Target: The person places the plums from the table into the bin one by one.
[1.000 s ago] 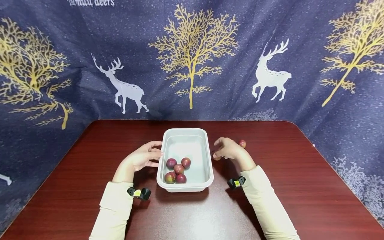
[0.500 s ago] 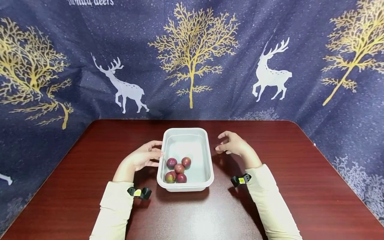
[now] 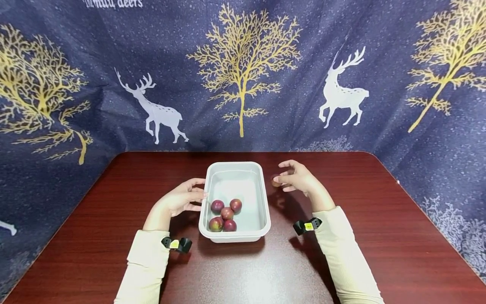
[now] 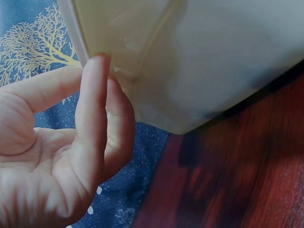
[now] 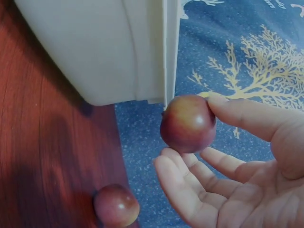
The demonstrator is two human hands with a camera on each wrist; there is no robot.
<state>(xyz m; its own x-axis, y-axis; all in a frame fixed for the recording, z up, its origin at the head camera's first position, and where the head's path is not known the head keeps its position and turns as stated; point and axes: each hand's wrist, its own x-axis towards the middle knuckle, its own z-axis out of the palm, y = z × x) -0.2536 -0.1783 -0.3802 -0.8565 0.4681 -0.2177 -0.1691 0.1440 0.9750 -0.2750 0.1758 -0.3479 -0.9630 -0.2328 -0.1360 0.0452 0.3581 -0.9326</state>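
Observation:
My right hand (image 3: 300,178) pinches a plum (image 5: 187,123) between thumb and fingertips, held to the right of the white plastic container (image 3: 255,233). This fruit is smooth, red with a yellowish patch. Another plum (image 5: 116,205) rests on the table below that hand in the right wrist view; the hand hides it in the head view. At the opposite side, my left hand (image 3: 178,199) holds the container's left rim, thumb tip at the edge and fingers curled against the outer wall. Several plums (image 3: 227,213) lie in the container's near-left part.
The dark red wooden table (image 3: 114,253) ends at a straight back edge. Behind it hangs a blue cloth (image 3: 281,126) printed with yellow trees and white deer. Each forearm wears a black wrist camera (image 3: 176,245).
My right hand has shifted back and slightly right, carrying the pinched plum away from me beside the container. The loose plum at right has gone out of sight behind it. My left hand stays put.

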